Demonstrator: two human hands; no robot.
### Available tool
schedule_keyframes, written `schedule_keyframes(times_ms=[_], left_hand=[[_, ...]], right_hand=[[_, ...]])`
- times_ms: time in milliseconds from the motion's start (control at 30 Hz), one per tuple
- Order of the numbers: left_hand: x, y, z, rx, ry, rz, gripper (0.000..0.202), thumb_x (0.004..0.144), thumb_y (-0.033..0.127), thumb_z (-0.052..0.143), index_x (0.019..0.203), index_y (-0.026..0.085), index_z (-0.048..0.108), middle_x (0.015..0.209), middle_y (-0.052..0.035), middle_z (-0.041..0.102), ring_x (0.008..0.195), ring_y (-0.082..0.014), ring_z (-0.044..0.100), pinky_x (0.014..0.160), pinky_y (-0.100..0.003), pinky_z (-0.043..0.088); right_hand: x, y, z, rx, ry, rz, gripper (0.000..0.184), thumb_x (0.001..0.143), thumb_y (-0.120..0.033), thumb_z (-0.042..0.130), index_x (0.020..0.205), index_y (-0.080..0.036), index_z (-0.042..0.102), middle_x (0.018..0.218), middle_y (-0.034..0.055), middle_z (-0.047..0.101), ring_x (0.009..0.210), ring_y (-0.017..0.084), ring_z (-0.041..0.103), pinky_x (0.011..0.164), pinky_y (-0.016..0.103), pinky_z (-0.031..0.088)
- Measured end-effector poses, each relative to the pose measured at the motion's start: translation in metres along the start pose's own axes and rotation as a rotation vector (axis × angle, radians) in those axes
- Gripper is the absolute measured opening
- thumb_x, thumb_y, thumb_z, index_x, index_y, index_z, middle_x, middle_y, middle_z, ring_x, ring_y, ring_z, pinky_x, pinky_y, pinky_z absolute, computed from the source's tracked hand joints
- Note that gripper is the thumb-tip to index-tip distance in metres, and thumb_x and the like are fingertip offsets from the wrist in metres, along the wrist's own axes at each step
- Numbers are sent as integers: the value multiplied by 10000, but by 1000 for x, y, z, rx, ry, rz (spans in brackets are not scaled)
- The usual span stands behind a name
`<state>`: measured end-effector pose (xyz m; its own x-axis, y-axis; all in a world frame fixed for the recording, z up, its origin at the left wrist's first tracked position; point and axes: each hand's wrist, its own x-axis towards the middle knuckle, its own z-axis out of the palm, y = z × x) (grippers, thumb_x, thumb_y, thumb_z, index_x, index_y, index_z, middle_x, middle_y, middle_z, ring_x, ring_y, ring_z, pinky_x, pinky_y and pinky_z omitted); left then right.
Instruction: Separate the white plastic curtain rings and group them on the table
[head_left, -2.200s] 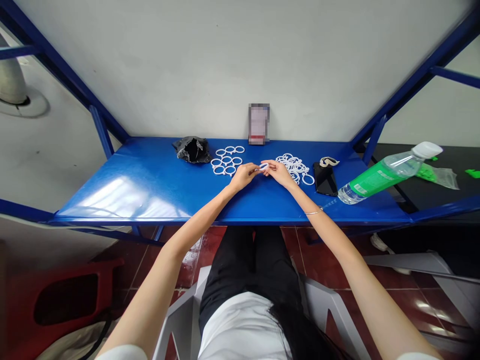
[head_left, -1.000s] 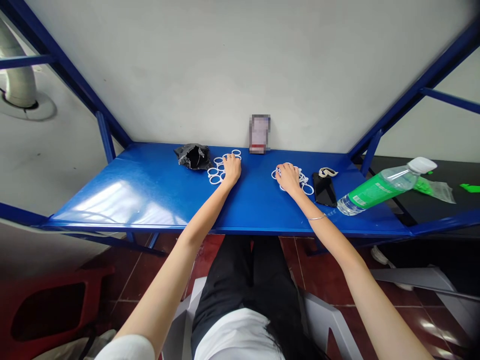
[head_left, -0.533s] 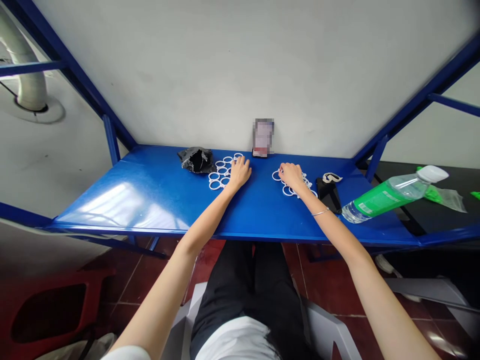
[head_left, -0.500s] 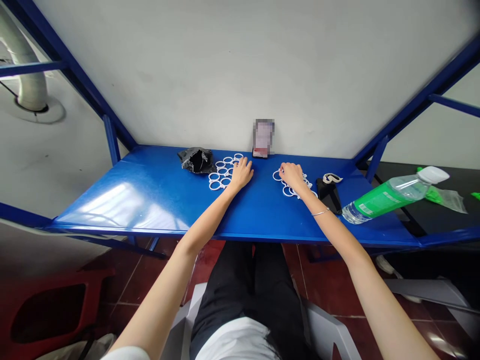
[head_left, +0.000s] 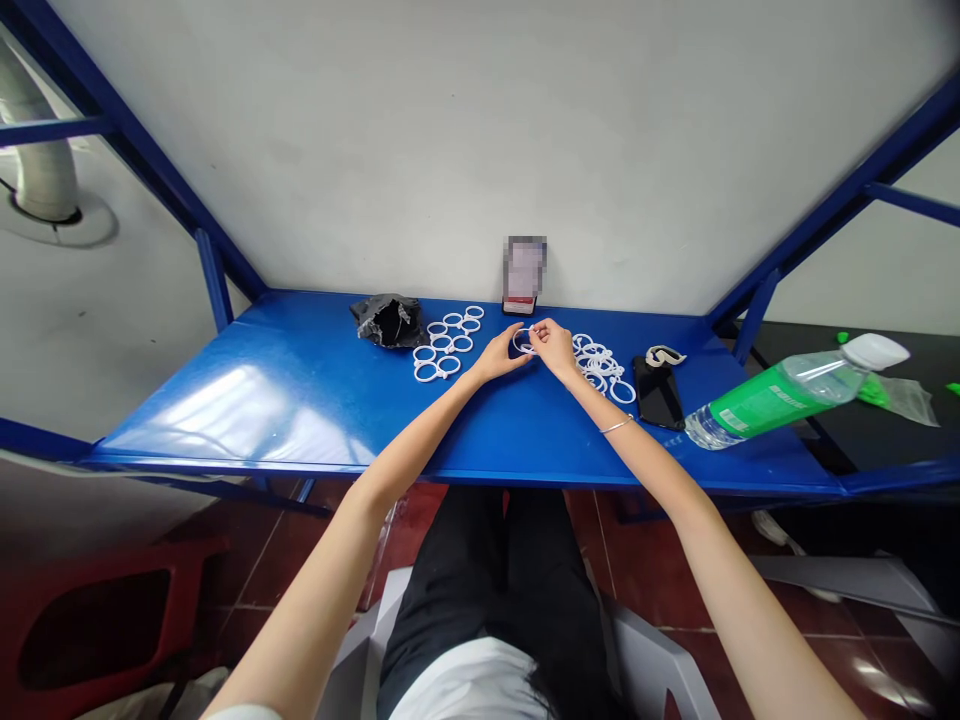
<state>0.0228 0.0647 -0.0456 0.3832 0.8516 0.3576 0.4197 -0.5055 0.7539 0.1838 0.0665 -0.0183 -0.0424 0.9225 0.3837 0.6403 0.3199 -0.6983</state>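
Note:
Over the middle of the blue table, a white ring that looks like a curtain ring is held between both hands. My left hand is closed on its left side. My right hand pinches its right side, and the fingers partly hide it. Just right of my right hand lies a loose, overlapping pile of similar white rings. To the left of my left hand, several more white rings lie flat in rows, each with a small knob on its edge.
A torn black plastic bag lies behind the rows, at left. One phone leans on the wall; a dark phone lies flat at right. Beside it are a white curled strap and a green-labelled water bottle.
My right hand has moved left from the pile with a white ring. My left hand has come right, away from the rows, and meets it at the ring.

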Motion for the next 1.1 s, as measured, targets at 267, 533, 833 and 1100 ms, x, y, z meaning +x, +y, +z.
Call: schedule_keyframes(times_ms=[267, 533, 833, 1100], left_hand=[[0, -2, -5, -213, 60, -18, 500, 754, 228, 724, 1221, 131, 574, 1070, -93, 731, 1019, -224, 687, 954, -339, 511], [1, -10, -3, -469, 66, -110, 337, 771, 313, 742, 1011, 103, 633, 805, -58, 718, 649, -147, 689, 686, -258, 536], [-2, -7, -6, -500, 149, -165, 357, 813, 423, 705, 960, 102, 651, 657, -31, 681, 528, -138, 642, 609, -255, 515], [-6, -1, -13, -156, 206, -120, 228, 882, 294, 614, 957, 115, 732, 591, -8, 630, 510, -123, 582, 588, -232, 458]], right_hand=[[-8, 5, 19, 197, 16, 37, 187, 844, -412, 573, 846, -225, 578, 765, 35, 691, 691, 189, 664, 664, 310, 548], [-10, 11, 11, 200, -69, 7, 163, 902, -340, 513, 975, -217, 593, 803, 33, 702, 748, 200, 693, 713, 325, 556], [-18, 7, -8, 79, -313, -174, 579, 769, -256, 658, 1318, -203, 482, 808, -8, 636, 682, 168, 629, 708, 309, 516], [-13, 14, -12, 80, -260, -216, 308, 836, -305, 593, 1094, -161, 679, 828, 54, 681, 727, 182, 616, 726, 317, 503]])
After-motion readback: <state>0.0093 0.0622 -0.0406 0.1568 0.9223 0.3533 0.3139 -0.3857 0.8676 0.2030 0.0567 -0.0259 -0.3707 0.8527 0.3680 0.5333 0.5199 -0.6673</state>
